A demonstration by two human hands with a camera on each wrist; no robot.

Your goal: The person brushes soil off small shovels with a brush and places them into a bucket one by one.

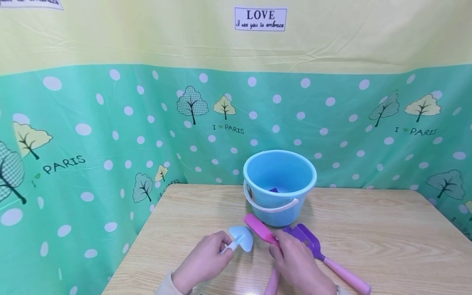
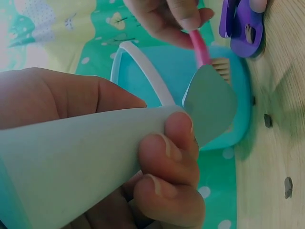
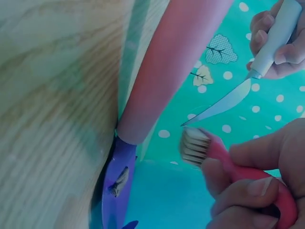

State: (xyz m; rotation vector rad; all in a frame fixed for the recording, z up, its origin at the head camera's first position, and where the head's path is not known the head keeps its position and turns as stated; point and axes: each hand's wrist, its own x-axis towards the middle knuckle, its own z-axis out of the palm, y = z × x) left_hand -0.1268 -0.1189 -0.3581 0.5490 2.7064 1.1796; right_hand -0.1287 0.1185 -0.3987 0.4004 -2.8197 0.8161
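Observation:
My left hand grips the pale handle of a small hand trowel. Its light blue, pointed blade faces away from me, tilted over the table. A pink brush is in my right hand, fingers curled round its handle. Short pale bristles show in the right wrist view, right by the tip of the trowel's blade. Beside and below the right hand lies a purple toy tool with a long pink handle. Another pink handle partly hides under that hand, and dark bits lie on a purple head.
A light blue bucket with a white handle stands at the back of the wooden table; something purple shows inside. Small dark crumbs lie on the tabletop. A green and yellow printed cloth hangs behind.

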